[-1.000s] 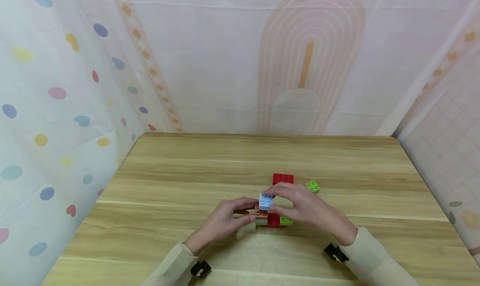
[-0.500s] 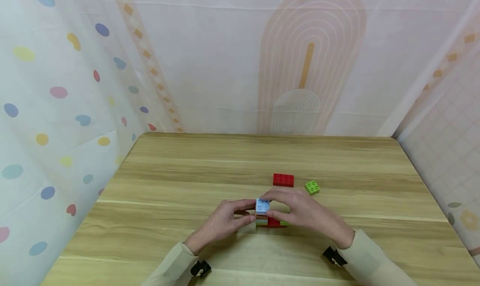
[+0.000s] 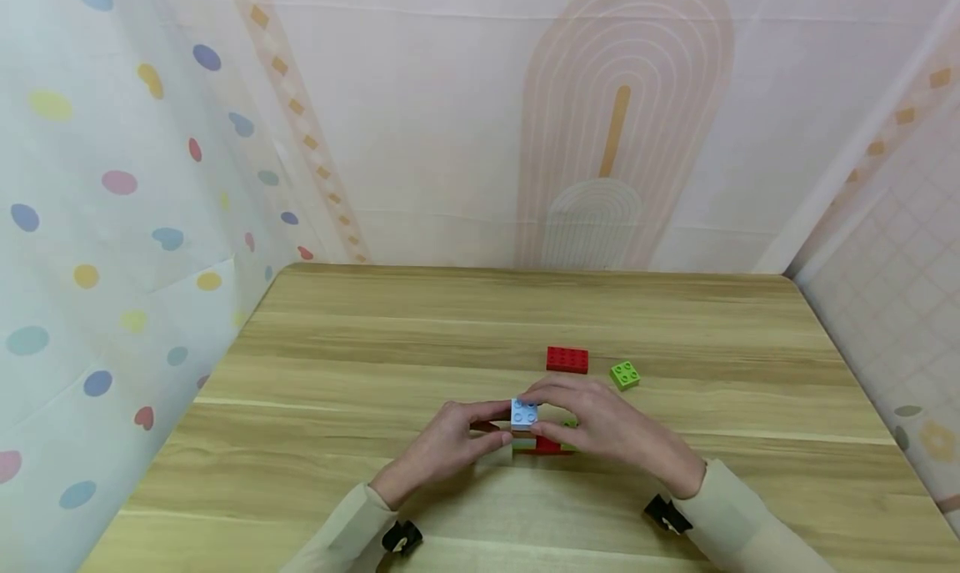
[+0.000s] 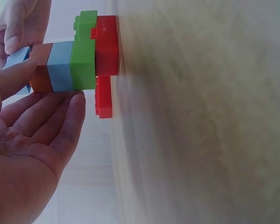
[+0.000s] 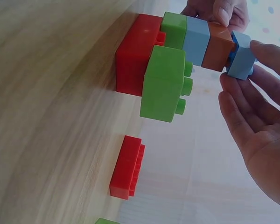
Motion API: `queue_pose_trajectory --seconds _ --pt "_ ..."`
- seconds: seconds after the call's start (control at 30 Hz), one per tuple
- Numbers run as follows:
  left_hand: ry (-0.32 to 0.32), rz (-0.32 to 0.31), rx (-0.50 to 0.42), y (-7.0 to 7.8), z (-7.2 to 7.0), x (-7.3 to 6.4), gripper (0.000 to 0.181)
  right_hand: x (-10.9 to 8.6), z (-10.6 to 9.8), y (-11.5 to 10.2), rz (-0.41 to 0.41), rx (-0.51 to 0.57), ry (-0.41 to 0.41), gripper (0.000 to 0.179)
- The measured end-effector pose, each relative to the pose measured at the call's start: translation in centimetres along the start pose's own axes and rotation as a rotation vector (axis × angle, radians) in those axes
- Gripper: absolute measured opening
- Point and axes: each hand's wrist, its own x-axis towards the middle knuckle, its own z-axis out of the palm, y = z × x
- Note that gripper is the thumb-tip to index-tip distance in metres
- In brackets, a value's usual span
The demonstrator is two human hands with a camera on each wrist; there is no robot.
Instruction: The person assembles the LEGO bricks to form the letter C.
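Near the middle of the table, my right hand (image 3: 611, 423) pinches a light blue building brick (image 3: 524, 414) by thumb and fingertips. In the right wrist view that brick sits slightly tilted at the top of a stack, with a narrow gap to the orange-brown brick (image 5: 218, 46) below. My left hand (image 3: 457, 439) steadies the stack, thumb and fingers on either side of the orange-brown brick. Under it come another light blue brick (image 4: 60, 67), a green brick (image 4: 83, 67) and a red base brick (image 5: 135, 56). A second green brick (image 5: 161, 86) overhangs the base's other end.
Behind the right hand, a loose red brick (image 3: 567, 360) lies on the wooden table (image 3: 420, 314), with a loose green brick (image 3: 625, 375) to its right. Patterned cloth (image 3: 420, 139) hangs along the table's back and sides.
The right hand has brought the light blue brick slightly left and down onto the orange-brown brick, whose studs are now covered. The left hand has stayed in place.
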Motion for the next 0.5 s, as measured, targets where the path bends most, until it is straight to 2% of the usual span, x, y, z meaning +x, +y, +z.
queue_pose_trajectory --seconds 0.5 --pt "0.005 -0.003 0.004 -0.04 0.14 0.21 0.037 -0.22 0.40 0.12 0.001 -0.013 0.051 0.028"
